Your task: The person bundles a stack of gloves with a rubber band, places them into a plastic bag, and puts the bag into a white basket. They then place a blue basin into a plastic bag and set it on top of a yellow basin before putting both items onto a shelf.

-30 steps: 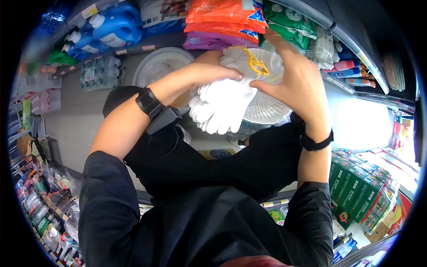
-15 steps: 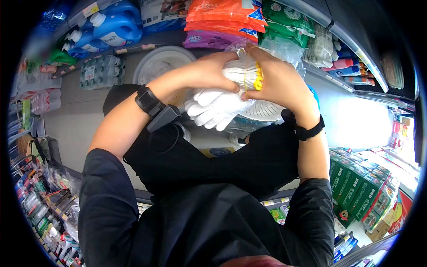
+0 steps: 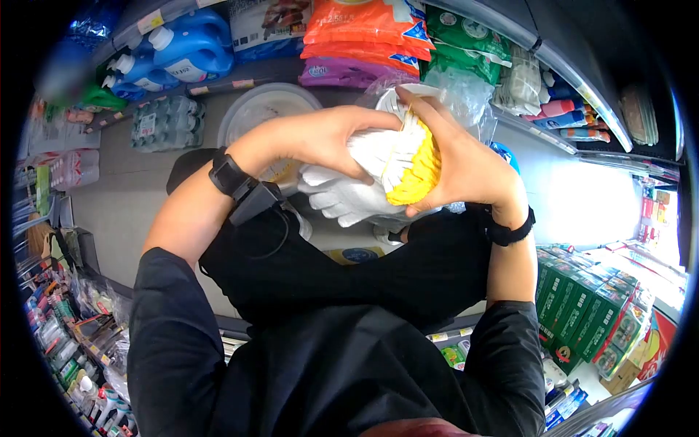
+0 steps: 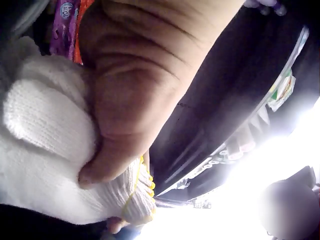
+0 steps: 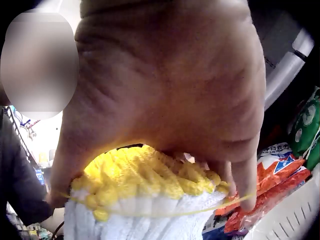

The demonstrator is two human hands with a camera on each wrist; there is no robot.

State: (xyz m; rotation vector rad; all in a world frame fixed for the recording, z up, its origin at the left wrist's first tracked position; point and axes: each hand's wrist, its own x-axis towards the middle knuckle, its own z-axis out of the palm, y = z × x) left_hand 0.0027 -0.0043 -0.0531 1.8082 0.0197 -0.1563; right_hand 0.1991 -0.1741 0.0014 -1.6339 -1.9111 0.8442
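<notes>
A bundle of white knit gloves [image 3: 342,195] with yellow cuff edges [image 3: 422,169] is held between both hands above the person's knees. The left hand [image 3: 324,138] grips the bundle from the left; in the left wrist view its thumb presses on the white knit [image 4: 50,105]. Around the yellow cuff end curls the right hand [image 3: 473,156]. In the right wrist view a thin yellow band [image 5: 165,214] crosses the gloves below the cuffs and reaches the right hand's [image 5: 170,90] fingers on both sides.
Behind the hands are a round white tub [image 3: 255,105], clear plastic wrap [image 3: 466,91] and a shelf with orange bags [image 3: 364,29] and blue jugs [image 3: 189,51]. Bottled water [image 3: 167,124] stands on the floor at the left, green boxes [image 3: 582,306] at the right.
The right hand has moved from above the gloves onto their cuff end, and the yellow cuffs now face right and show more. The left hand has shifted its grip along the bundle.
</notes>
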